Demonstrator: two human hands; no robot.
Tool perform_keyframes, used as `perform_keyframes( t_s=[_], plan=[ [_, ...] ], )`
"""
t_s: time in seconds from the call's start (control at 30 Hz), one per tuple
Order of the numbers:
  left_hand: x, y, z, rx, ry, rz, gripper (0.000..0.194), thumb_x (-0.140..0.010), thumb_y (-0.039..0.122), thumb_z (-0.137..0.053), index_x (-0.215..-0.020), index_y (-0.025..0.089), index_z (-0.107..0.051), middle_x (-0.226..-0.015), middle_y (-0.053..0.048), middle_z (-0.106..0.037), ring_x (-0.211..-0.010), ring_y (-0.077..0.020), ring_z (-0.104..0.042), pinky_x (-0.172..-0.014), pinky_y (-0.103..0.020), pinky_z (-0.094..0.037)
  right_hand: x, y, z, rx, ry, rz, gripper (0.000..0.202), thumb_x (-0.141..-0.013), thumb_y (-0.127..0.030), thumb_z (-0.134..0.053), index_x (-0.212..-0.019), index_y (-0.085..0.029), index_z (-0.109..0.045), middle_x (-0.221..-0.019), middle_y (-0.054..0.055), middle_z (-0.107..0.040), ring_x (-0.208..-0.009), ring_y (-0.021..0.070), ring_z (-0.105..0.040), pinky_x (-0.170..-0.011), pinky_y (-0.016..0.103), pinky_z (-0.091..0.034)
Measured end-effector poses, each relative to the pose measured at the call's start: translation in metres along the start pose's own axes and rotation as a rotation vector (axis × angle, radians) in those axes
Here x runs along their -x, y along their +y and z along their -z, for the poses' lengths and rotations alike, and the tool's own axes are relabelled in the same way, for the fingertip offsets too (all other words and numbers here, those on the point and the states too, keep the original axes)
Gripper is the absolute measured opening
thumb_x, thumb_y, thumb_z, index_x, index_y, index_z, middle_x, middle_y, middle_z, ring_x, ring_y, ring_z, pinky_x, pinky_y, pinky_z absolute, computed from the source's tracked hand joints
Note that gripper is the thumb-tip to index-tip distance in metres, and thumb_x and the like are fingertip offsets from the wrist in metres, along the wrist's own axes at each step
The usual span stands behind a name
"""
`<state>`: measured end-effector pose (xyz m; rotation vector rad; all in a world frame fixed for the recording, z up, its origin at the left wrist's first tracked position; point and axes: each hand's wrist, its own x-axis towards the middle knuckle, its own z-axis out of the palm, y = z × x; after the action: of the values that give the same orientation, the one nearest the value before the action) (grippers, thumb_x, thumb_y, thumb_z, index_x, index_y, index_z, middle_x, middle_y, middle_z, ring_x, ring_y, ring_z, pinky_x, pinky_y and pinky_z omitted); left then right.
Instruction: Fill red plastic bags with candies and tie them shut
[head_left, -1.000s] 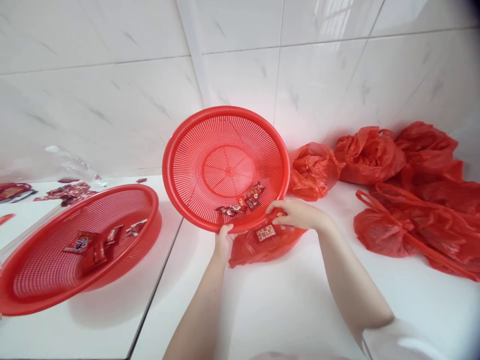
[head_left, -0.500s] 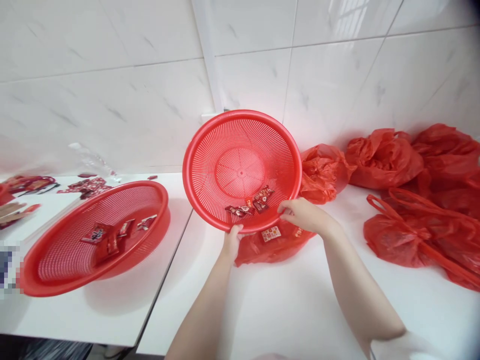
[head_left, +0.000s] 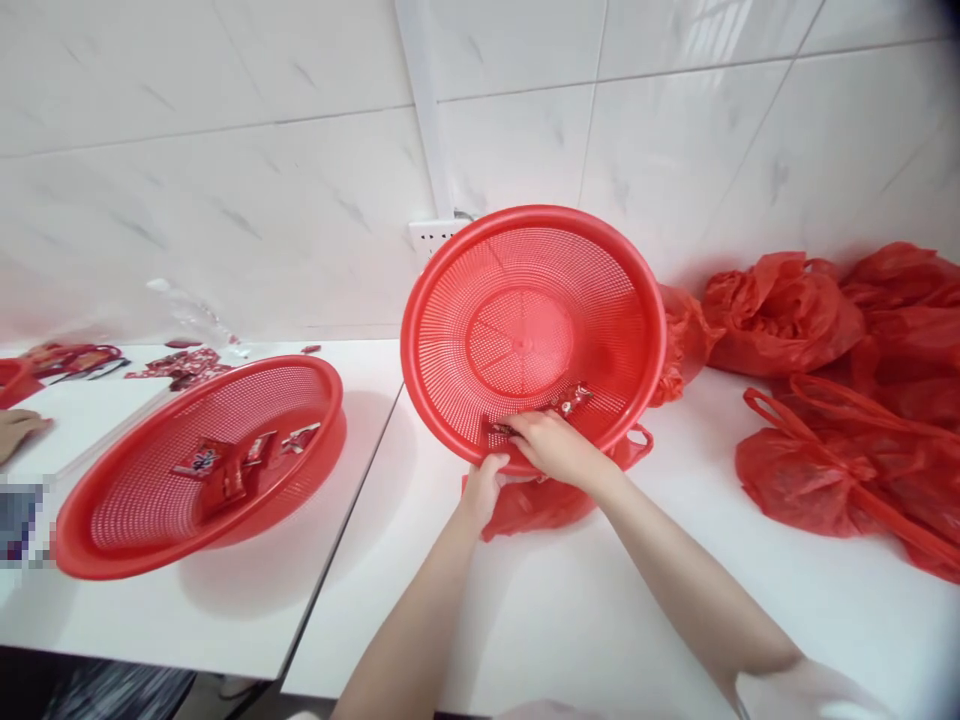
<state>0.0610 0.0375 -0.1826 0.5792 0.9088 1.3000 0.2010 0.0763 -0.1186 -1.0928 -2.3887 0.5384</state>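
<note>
A round red mesh basket (head_left: pixel 521 340) is tilted toward me above the white table. My left hand (head_left: pixel 486 487) grips its lower rim, thumb over the edge. Inside the basket, my right hand (head_left: pixel 547 440) has its fingers together on a small dark red packet (head_left: pixel 495 430) near the lower side. Another red packet (head_left: pixel 574 399) lies in the basket just beyond that hand. Under the basket is a red plastic bag (head_left: pixel 536 508), partly hidden by the rim and my hands.
At the left, a second red basket (head_left: pixel 142 515) holds several red packets (head_left: pixel 234 475). More packets (head_left: pixel 184 367) lie behind it. Tied red bags (head_left: pixel 784 315) line the right side. Another person's hand (head_left: pixel 21 430) shows at the far left, and a wall socket (head_left: pixel 433 236) sits behind.
The basket has shifted right and nearer in view. My right hand has left the rim and reached inside, onto the packets at the lower side. My left hand still holds the rim.
</note>
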Motion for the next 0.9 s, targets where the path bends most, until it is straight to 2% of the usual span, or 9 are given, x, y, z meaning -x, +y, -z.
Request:
perform_keyframes(
  t_s=[0.13, 0.3, 0.43, 0.53, 0.6, 0.7, 0.77, 0.83, 0.9],
  plan=[
    [0.0, 0.012, -0.007, 0.025, -0.018, -0.025, 0.039, -0.066, 0.023, -0.062, -0.103, 0.014, -0.065, -0.098, -0.009, -0.073, -0.105, -0.0321, -0.065, -0.085, -0.047, -0.055, -0.003, 0.007, 0.006, -0.171, 0.121, -0.024, 0.027, -0.089, -0.014, -0.052, -0.109, -0.02, -0.07, -0.101, 0.007, -0.074, -0.092, 0.0201, -0.068, -0.088, 0.032, -0.048],
    [-0.001, 0.018, -0.004, 0.003, 0.004, -0.048, 0.043, -0.066, 0.022, -0.063, -0.107, 0.011, -0.063, -0.101, -0.012, -0.073, -0.106, -0.0335, -0.065, -0.084, -0.046, -0.056, -0.004, 0.016, 0.016, -0.356, 0.254, -0.197, 0.036, -0.088, -0.026, -0.058, -0.122, -0.019, -0.065, -0.091, 0.005, -0.074, -0.08, 0.0199, -0.068, -0.081, 0.034, -0.05],
    [-0.001, 0.019, -0.003, 0.004, 0.006, -0.054, 0.045, -0.066, 0.023, -0.062, -0.109, 0.01, -0.062, -0.1, -0.013, -0.073, -0.108, -0.0344, -0.064, -0.085, -0.046, -0.055, -0.002, 0.02, 0.026, -0.688, 0.27, -0.252, 0.036, -0.084, -0.031, -0.062, -0.116, -0.017, -0.068, -0.081, 0.003, -0.072, -0.069, 0.0184, -0.068, -0.07, 0.032, -0.053],
    [-0.003, 0.02, -0.002, 0.009, 0.022, -0.061, 0.047, -0.065, 0.023, -0.062, -0.11, 0.01, -0.062, -0.1, -0.013, -0.073, -0.107, -0.0344, -0.064, -0.085, -0.047, -0.055, 0.0, 0.021, 0.033, -0.886, 0.256, -0.253, 0.029, -0.082, -0.031, -0.065, -0.108, -0.019, -0.071, -0.084, 0.004, -0.072, -0.074, 0.0194, -0.069, -0.069, 0.032, -0.054],
    [-0.005, 0.02, 0.0, 0.007, 0.031, -0.058, 0.044, -0.065, 0.024, -0.062, -0.106, 0.009, -0.064, -0.101, -0.013, -0.073, -0.105, -0.0339, -0.065, -0.084, -0.046, -0.056, 0.003, 0.022, 0.039, -0.945, 0.234, -0.267, 0.034, -0.081, -0.03, -0.066, -0.114, -0.02, -0.067, -0.083, 0.003, -0.072, -0.077, 0.0194, -0.07, -0.065, 0.03, -0.055],
    [-0.008, 0.022, 0.004, 0.021, 0.04, -0.057, 0.038, -0.065, 0.025, -0.062, -0.1, 0.009, -0.067, -0.101, -0.013, -0.074, -0.1, -0.033, -0.067, -0.084, -0.045, -0.056, 0.009, 0.024, 0.049, -0.884, 0.137, -0.282, 0.04, -0.085, -0.033, -0.062, -0.123, -0.023, -0.06, -0.079, 0.001, -0.071, -0.065, 0.0168, -0.069, -0.051, 0.025, -0.051],
    [-0.008, 0.025, 0.004, 0.035, 0.048, -0.051, 0.036, -0.065, 0.025, -0.062, -0.096, 0.009, -0.068, -0.098, -0.013, -0.074, -0.098, -0.0327, -0.068, -0.084, -0.044, -0.056, 0.014, 0.026, 0.056, -0.708, 0.024, -0.264, 0.031, -0.087, -0.034, -0.059, -0.116, -0.023, -0.063, -0.07, -0.001, -0.069, -0.055, 0.0145, -0.065, -0.047, 0.024, -0.047],
    [-0.008, 0.028, 0.004, 0.046, 0.05, -0.039, 0.034, -0.065, 0.025, -0.06, -0.092, 0.008, -0.069, -0.093, -0.013, -0.075, -0.095, -0.0325, -0.069, -0.084, -0.045, -0.055, 0.018, 0.026, 0.062, -0.496, -0.095, -0.221, 0.02, -0.085, -0.029, -0.061, -0.103, -0.023, -0.067, -0.068, -0.002, -0.069, -0.054, 0.0138, -0.064, -0.052, 0.025, -0.047],
    [-0.009, 0.032, 0.004, 0.059, 0.062, -0.03, 0.031, -0.064, 0.025, -0.059, -0.088, 0.008, -0.069, -0.088, -0.013, -0.075, -0.093, -0.0324, -0.07, -0.086, -0.045, -0.055, 0.021, 0.026, 0.065, -0.318, -0.119, -0.199, 0.017, -0.081, -0.023, -0.064, -0.098, -0.023, -0.068, -0.074, -0.001, -0.072, -0.063, 0.0151, -0.066, -0.062, 0.027, -0.049]
  ],
)
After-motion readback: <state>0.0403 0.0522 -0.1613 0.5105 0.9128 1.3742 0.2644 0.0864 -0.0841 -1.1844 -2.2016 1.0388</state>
